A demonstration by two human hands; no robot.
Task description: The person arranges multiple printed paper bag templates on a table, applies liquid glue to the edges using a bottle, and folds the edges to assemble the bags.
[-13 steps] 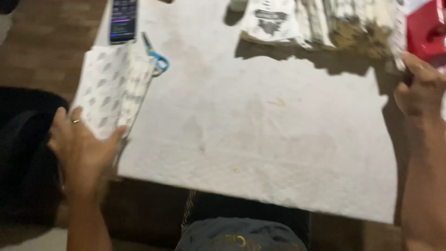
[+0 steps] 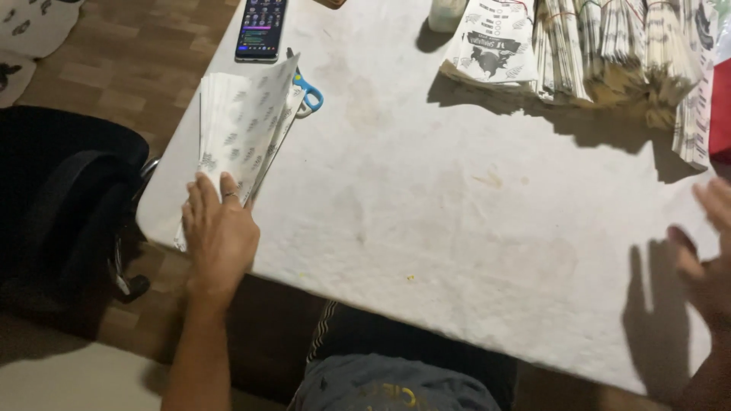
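At the left edge of the frame, my left hand [image 2: 219, 232] lies flat, fingers together, on the paper stack [image 2: 240, 133] (thin, floppy, slippery), best gripped by its near end.

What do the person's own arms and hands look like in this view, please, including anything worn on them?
Both arms are bare: no sleeves, gloves or watch show. The left hand wears a thin ring on one finger, and its forearm is uncovered down to the picture's lower edge. The right hand is blurred and cut off by the right edge, so only spread fingers and part of a bare wrist show; whether it wears any ring cannot be told.
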